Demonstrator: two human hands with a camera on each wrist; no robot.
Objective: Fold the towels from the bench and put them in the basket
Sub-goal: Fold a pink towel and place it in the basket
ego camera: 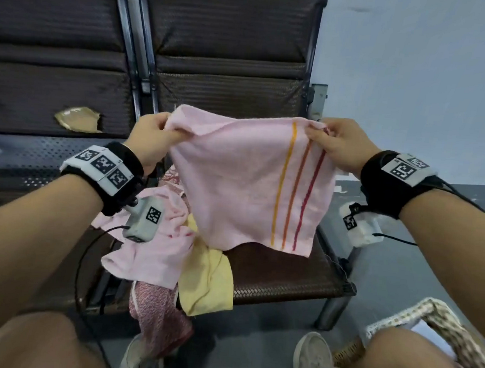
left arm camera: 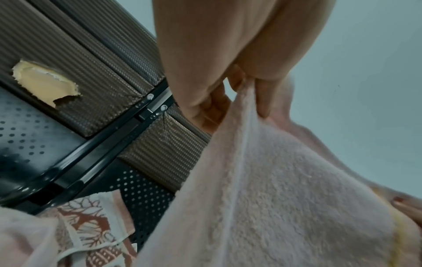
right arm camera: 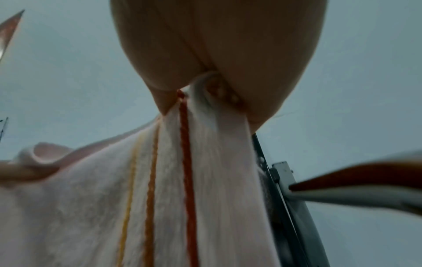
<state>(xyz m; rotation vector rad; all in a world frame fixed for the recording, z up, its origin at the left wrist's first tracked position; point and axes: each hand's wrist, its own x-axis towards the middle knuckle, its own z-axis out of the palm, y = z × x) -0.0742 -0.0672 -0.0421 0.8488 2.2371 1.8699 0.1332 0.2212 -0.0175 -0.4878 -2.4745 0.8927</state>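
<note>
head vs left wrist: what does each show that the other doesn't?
Head only: the right hand pinching the striped pink towel at its far corner, the three stripes, the yellow towel, the basket by the knee.
Left wrist only: the left hand's fingers pinching the towel's hem from below.
Both: the left hand gripping the towel, the torn bench cushion, the patterned towel.

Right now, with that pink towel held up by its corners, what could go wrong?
Each hand only pinches a top corner of the striped towel, left hand, right hand; a slip might drop it onto the pile. The yellow towel already hangs over the bench edge and may slide to the floor.
</note>
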